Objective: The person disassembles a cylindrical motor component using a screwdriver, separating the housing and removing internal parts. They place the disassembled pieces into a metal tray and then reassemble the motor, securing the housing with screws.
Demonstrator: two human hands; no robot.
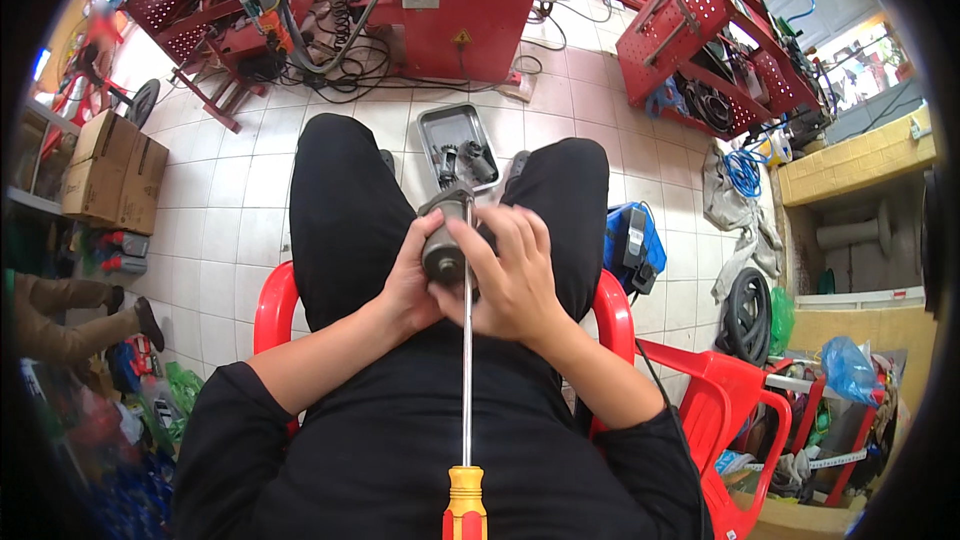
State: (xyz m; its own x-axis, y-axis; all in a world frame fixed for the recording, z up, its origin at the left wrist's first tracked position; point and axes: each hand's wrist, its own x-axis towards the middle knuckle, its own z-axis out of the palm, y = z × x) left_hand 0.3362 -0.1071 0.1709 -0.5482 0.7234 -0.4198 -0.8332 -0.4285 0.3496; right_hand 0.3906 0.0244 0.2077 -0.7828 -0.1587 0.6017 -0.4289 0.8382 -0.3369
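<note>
Between my knees, my left hand (408,275) is wrapped around a grey cylindrical metal motor (443,256) with a flange at its far end. Its rounded near end faces me. My right hand (515,275) is curled against the motor's right side, around the upper shaft of a long screwdriver (467,390). The shaft runs down over my lap to a yellow and red handle (465,505), which no hand touches. The tip lies by the flange; whether it touches a screw is hidden. Beyond the motor, a grey metal tray (431,127) on the floor holds several dark metal parts (470,155).
Red machines (460,30) with cables stand ahead, and a red perforated cart (690,40) at far right. Cardboard boxes (115,175) are at left, near another person's legs (75,320). A blue case (635,245) and a red plastic chair (735,390) are on my right.
</note>
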